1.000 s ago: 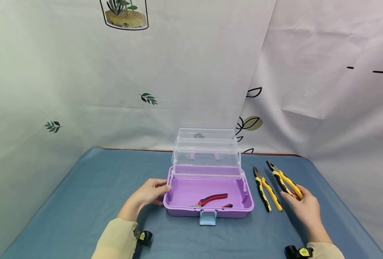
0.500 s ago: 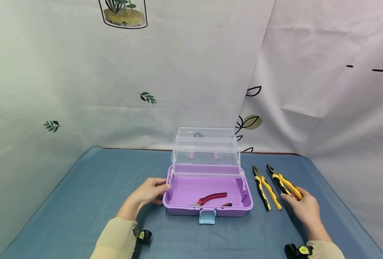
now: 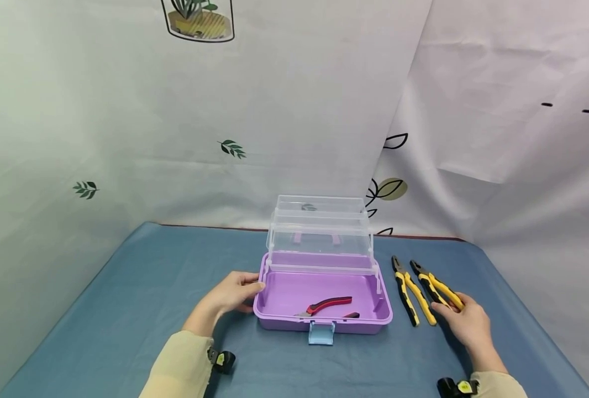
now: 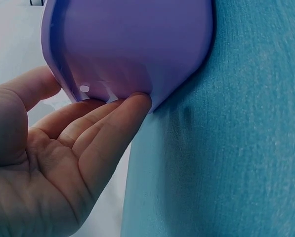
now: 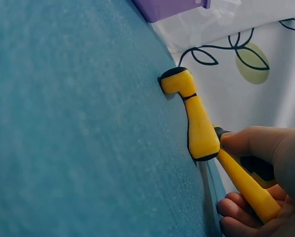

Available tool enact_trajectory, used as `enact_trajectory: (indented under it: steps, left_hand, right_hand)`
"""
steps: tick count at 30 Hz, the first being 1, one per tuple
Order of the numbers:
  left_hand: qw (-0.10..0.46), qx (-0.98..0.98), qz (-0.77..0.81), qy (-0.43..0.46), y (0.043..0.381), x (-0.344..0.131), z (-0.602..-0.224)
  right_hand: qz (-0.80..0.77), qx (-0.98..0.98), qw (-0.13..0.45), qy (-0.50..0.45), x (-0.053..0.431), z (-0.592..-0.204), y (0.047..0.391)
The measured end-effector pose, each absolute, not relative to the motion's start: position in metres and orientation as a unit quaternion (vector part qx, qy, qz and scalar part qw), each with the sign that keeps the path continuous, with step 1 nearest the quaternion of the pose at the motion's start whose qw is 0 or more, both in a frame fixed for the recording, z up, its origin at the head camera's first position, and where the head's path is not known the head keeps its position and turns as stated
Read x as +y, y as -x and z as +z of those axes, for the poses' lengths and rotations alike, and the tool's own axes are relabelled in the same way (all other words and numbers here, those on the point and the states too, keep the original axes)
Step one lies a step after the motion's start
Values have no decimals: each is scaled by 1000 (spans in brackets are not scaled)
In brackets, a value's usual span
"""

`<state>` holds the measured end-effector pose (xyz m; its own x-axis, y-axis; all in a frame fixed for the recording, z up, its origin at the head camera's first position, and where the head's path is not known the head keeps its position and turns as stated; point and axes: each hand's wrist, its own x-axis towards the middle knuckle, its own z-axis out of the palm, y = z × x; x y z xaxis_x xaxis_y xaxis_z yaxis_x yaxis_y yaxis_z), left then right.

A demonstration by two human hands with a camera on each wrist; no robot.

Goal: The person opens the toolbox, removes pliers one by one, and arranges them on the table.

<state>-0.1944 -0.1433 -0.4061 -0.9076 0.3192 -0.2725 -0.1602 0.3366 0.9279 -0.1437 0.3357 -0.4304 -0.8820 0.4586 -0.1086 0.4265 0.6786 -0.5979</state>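
Note:
A purple toolbox (image 3: 344, 326) stands on the blue cloth, its transparent lid (image 3: 319, 224) raised at the back. My left hand (image 3: 230, 293) grips its left end. In the left wrist view, the thumb is at the rim and the fingertips press the outer wall (image 4: 132, 44). Inside lie red-and-black pliers (image 3: 331, 302) and part of another red-and-black handle (image 3: 352, 315), mostly hidden by the front wall. My right hand (image 3: 468, 326) holds yellow-and-black pliers (image 3: 447, 290) by the handles, close over the cloth. Similar pliers (image 3: 420, 298) lie between them and the box.
Blue cloth (image 3: 125, 309) covers the table. White patterned curtains (image 3: 175, 138) hang behind and at both sides. A light blue latch (image 3: 321, 334) hangs down at the toolbox front. Each wrist wears a small black camera (image 3: 224, 362).
My right hand has lowered the pliers toward the cloth, their head coming down beside the other pair. The left hand keeps its grip on the toolbox. The head view has shifted slightly.

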Motion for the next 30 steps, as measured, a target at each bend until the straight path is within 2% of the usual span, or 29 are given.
enact_trajectory:
  steps: [15, 30]
  left_hand:
    - [211, 790, 573, -56, 195, -144, -407]
    - [208, 792, 572, -50, 194, -143, -407]
  right_hand:
    - [308, -923, -53, 223, 345, -418, 153]
    - [259, -945, -71, 186, 345, -412, 161]
